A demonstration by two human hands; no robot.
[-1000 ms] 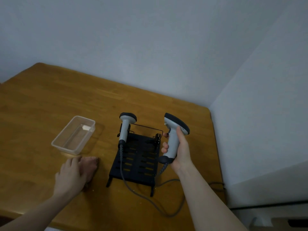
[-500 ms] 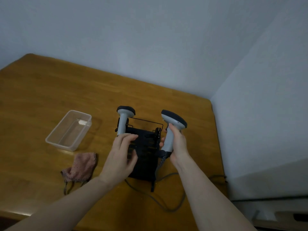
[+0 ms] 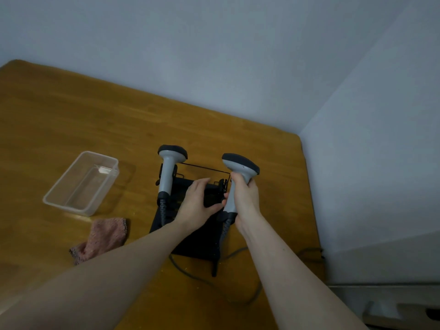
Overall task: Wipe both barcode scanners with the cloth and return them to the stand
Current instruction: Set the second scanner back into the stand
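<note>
At the stand's (image 3: 190, 244) three o'clock edge, the right hand (image 3: 245, 201) grips a grey barcode scanner (image 3: 238, 172) upright by its handle. Left hand (image 3: 197, 203) spreads straight fingers over the stand; second scanner (image 3: 167, 172) stands docked at nine o'clock. Pink cloth (image 3: 102, 239) lies further toward eight o'clock.

Clear plastic box (image 3: 81, 183) at the left of the frame, brown wooden surface (image 3: 71, 120), pale walls (image 3: 214, 55) behind

Perhaps an office corner: wooden table (image 3: 71, 120), bare walls (image 3: 238, 55).
</note>
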